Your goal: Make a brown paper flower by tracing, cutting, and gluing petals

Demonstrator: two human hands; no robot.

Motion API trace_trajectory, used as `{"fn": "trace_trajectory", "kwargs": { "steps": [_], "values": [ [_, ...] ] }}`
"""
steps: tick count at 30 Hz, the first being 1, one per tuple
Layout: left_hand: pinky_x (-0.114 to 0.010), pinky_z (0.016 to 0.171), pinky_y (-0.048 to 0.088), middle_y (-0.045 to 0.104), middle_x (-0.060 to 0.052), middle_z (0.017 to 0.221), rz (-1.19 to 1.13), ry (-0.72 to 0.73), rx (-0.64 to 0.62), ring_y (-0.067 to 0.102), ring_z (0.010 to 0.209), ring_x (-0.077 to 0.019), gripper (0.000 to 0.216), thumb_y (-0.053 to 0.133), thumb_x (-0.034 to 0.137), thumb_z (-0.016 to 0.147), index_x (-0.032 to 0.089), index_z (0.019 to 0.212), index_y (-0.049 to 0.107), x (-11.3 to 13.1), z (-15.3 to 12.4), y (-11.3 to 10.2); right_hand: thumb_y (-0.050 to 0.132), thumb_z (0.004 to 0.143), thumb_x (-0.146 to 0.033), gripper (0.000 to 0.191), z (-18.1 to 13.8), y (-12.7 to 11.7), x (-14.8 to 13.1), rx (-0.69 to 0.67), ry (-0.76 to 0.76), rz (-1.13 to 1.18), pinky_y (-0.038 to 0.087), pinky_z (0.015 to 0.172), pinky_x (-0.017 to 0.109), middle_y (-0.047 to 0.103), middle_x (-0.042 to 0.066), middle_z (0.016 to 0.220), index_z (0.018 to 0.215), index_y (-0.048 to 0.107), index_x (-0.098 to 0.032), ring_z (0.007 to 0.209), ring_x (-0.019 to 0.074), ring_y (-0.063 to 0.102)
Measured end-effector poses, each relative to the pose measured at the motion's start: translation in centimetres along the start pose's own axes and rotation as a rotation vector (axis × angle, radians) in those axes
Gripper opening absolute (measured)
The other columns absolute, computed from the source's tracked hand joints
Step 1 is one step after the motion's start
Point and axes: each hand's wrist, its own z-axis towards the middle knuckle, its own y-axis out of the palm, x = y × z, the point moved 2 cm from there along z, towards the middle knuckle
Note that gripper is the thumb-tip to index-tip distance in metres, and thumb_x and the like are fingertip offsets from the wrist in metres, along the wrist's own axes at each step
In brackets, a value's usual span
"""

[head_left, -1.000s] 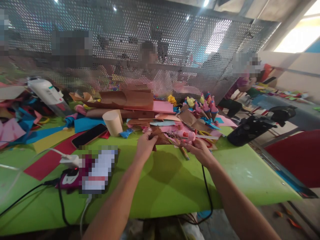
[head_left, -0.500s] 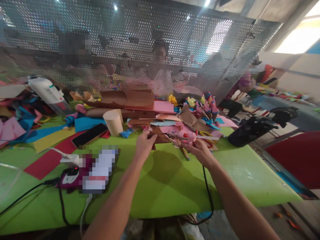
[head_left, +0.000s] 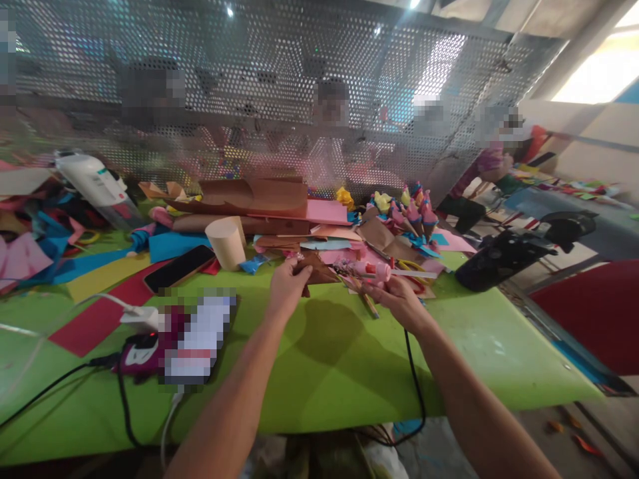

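Observation:
My left hand (head_left: 285, 288) pinches a folded brown paper piece (head_left: 313, 271) just above the green table (head_left: 324, 372). To its right, my right hand (head_left: 399, 299) is closed round a pink glue gun (head_left: 375, 271), whose nozzle points left toward the brown paper. A black cord (head_left: 414, 379) runs from that hand down over the table's front edge.
Coloured paper sheets, brown paper rolls (head_left: 249, 197) and a beige cylinder (head_left: 227, 243) crowd the back of the table. A black phone (head_left: 178, 269) and a power strip (head_left: 144, 349) lie left. Paper cones (head_left: 412, 216) stand right. People sit behind a perforated screen (head_left: 279, 86).
My left hand has drawn the brown piece slightly toward me and turned it a little. The right hand with the glue gun has barely moved.

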Motion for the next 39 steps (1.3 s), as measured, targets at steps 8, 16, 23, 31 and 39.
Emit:
{"fn": "trace_trajectory", "kwargs": {
  "steps": [8, 16, 23, 31, 39],
  "values": [
    [-0.019, 0.036, 0.035, 0.054, 0.007, 0.051, -0.006, 0.026, 0.034, 0.045, 0.034, -0.0072, 0.007, 0.063, 0.023, 0.077, 0.016, 0.075, 0.064, 0.5, 0.1, -0.4, 0.067, 0.079, -0.065, 0.048, 0.0, -0.1, 0.2, -0.017, -0.013, 0.01, 0.032, 0.053, 0.026, 0.053, 0.001, 0.065, 0.075, 0.067, -0.017, 0.061, 0.0145, 0.044],
    [-0.018, 0.036, 0.035, 0.056, 0.007, 0.053, -0.002, 0.032, 0.034, 0.044, 0.034, -0.0062, 0.008, 0.065, 0.024, 0.076, 0.016, 0.075, 0.065, 0.4, 0.1, -0.4, 0.066, 0.078, -0.067, 0.05, 0.0, 0.0, 0.3, -0.006, 0.012, -0.003, 0.031, 0.052, 0.026, 0.052, 0.0, 0.061, 0.072, 0.066, -0.018, 0.059, 0.0145, 0.043],
    [-0.019, 0.038, 0.036, 0.057, 0.006, 0.054, 0.015, 0.049, 0.059, 0.045, 0.035, -0.0067, 0.01, 0.064, 0.026, 0.078, 0.016, 0.078, 0.066, 0.5, 0.2, -0.7, 0.066, 0.079, -0.062, 0.045, 0.0, -0.1, 0.2, -0.011, 0.005, -0.009, 0.031, 0.054, 0.027, 0.056, 0.002, 0.066, 0.078, 0.071, -0.017, 0.062, 0.0159, 0.045],
    [-0.02, 0.04, 0.036, 0.055, 0.005, 0.05, 0.094, 0.077, 0.103, 0.046, 0.036, -0.0085, 0.011, 0.063, 0.028, 0.078, 0.018, 0.076, 0.064, 0.6, 0.5, -1.3, 0.066, 0.08, -0.061, 0.046, -0.1, -0.4, 0.0, -0.007, 0.004, -0.025, 0.032, 0.055, 0.027, 0.057, 0.002, 0.066, 0.078, 0.072, -0.016, 0.06, 0.0148, 0.043],
    [-0.02, 0.039, 0.038, 0.06, 0.004, 0.056, 0.094, 0.099, 0.107, 0.049, 0.038, -0.0097, 0.014, 0.062, 0.031, 0.077, 0.018, 0.08, 0.065, 0.7, 0.5, -1.4, 0.067, 0.078, -0.064, 0.048, -0.1, -0.4, -0.6, -0.007, 0.004, -0.014, 0.033, 0.056, 0.027, 0.057, 0.002, 0.067, 0.083, 0.074, -0.016, 0.061, 0.0153, 0.044]
  ]
}}
